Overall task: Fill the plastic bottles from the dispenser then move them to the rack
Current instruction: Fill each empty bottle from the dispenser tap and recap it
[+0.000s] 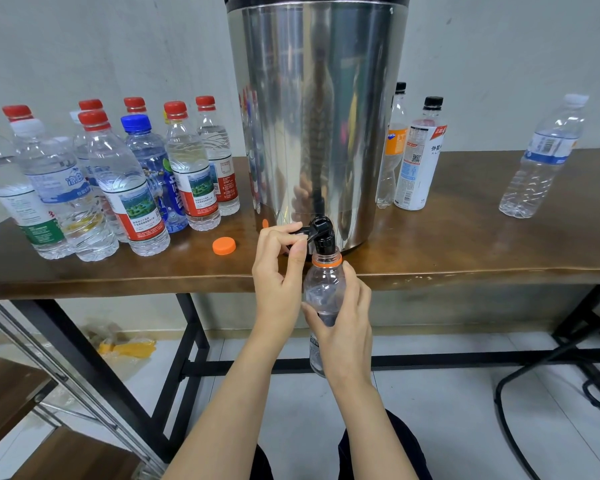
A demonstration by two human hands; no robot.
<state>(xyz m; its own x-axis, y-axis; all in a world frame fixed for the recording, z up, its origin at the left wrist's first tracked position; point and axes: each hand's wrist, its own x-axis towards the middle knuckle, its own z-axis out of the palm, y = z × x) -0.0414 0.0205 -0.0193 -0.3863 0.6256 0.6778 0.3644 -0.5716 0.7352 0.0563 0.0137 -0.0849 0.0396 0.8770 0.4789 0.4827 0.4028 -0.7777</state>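
The bottle (323, 284) is gripped beneath the tap (323, 239) by the right hand (345, 327), its lever (300, 231) pinched by the left hand (279, 271) for filling.

Evenly bright indoors, soft shadows under the table (465, 237); streaky glare down the steel dispenser (312, 116); wide-angle bending at edges; mostly sharp.

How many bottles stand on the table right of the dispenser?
3: orange-labelled bottle and white-labelled bottle, both black-capped, close beside the dispenser; blue-labelled bottle far right. Others may hide behind the dispenser.
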